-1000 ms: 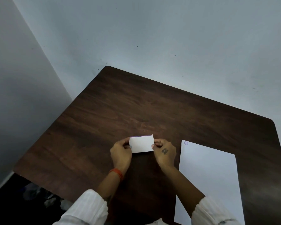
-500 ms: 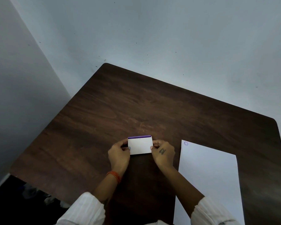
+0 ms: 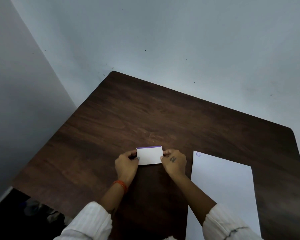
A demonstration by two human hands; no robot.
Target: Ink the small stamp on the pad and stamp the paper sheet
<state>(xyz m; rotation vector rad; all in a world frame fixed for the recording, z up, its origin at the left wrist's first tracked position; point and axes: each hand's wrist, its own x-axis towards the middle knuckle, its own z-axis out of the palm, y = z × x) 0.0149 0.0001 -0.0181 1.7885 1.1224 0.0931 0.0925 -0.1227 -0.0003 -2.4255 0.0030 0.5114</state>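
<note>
A small white rectangular box with a purple far edge, the ink pad (image 3: 149, 155), sits on the dark wooden table (image 3: 145, 118) in front of me. My left hand (image 3: 126, 163) pinches its left side and my right hand (image 3: 174, 162) pinches its right side. To the right lies a white paper sheet (image 3: 222, 191) with one small purple ring print (image 3: 198, 154) in its far left corner. No stamp is visible.
A pale wall rises behind the table and another runs along the left. The table's left edge drops to a dark floor with clutter (image 3: 33, 210) below. White sleeves cover both forearms.
Both hands stay on the white box; its purple far edge shows a little more than one second ago. The view has shifted slightly.
</note>
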